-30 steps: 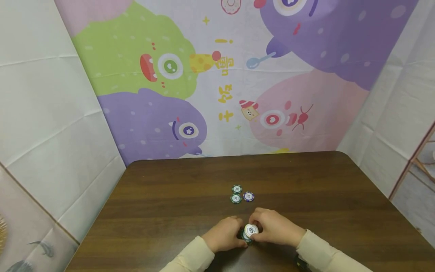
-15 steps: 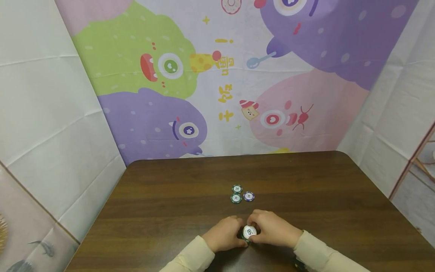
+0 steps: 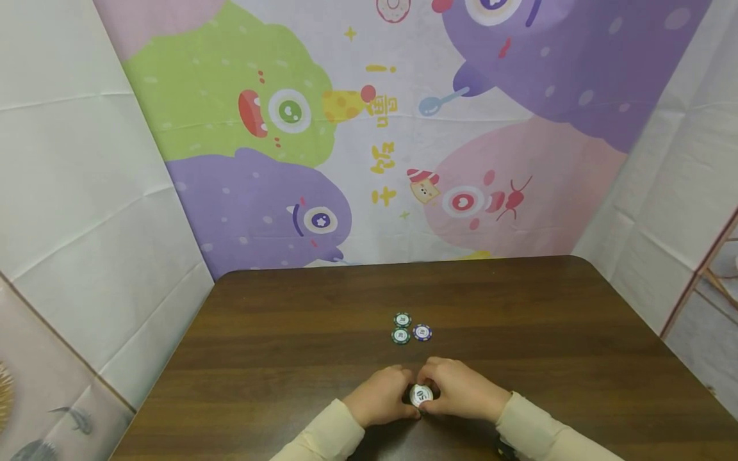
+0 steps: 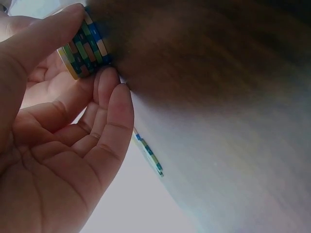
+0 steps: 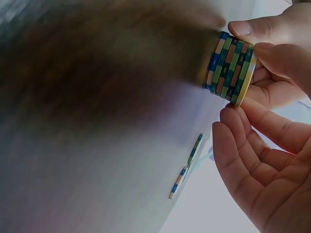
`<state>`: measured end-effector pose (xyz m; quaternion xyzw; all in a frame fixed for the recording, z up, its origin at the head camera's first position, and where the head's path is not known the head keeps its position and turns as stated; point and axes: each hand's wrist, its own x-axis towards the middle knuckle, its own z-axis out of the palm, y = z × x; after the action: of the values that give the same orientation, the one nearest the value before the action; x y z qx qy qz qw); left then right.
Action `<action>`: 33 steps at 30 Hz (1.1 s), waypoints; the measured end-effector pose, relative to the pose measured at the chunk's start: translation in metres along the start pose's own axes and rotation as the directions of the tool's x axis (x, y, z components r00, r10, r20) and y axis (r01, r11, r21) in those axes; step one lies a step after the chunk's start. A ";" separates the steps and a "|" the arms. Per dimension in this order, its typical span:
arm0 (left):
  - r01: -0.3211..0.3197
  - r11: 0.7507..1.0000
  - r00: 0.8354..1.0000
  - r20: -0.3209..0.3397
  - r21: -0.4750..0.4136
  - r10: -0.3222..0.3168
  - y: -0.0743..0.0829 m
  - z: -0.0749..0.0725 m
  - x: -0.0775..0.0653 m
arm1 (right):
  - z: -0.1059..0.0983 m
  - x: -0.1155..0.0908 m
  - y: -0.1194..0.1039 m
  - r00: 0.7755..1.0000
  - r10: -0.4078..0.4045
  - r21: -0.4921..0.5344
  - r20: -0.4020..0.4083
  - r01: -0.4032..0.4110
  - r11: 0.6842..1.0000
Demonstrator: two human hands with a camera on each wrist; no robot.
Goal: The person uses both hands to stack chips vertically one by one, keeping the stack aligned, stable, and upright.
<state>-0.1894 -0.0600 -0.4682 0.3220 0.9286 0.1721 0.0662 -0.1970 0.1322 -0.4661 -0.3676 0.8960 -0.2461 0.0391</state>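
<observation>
Our left hand (image 3: pixel 380 397) and right hand (image 3: pixel 466 389) pinch a "50"-topped chip stack (image 3: pixel 421 396), lower centre; chips (image 3: pixel 400 335) above read "20", "20", "10".

Close wrist views share the chip stack (image 5: pixel 230 69) side-on.

A brown table (image 3: pixel 277 339) bears a chip stack (image 3: pixel 421 395) and three loose chips (image 3: pixel 400 336).

50-chip (image 3: pixel 421 395), two 20-chips (image 3: pixel 402 319), 10-chip (image 3: pixel 422 332), Chinese-lettered backdrop (image 3: pixel 398 137)
</observation>
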 end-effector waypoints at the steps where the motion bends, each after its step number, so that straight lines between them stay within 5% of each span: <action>1: 0.000 1.000 1.000 0.000 0.000 0.000 0.000 0.000 0.000 | 0.000 0.000 0.000 1.000 0.000 0.000 0.001 0.000 1.000; 22: -0.006 1.000 1.000 -0.019 0.016 0.006 0.000 0.000 -0.001 | -0.007 0.003 -0.002 1.000 0.020 0.028 0.023 -0.021 0.999; 33: 0.010 1.000 1.000 0.013 0.015 -0.010 0.000 -0.001 0.000 | -0.021 0.016 0.012 0.998 0.054 -0.017 -0.042 -0.054 0.998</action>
<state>-0.1899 -0.0604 -0.4674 0.3192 0.9309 0.1628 0.0706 -0.2213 0.1377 -0.4511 -0.3385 0.9083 -0.2445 0.0240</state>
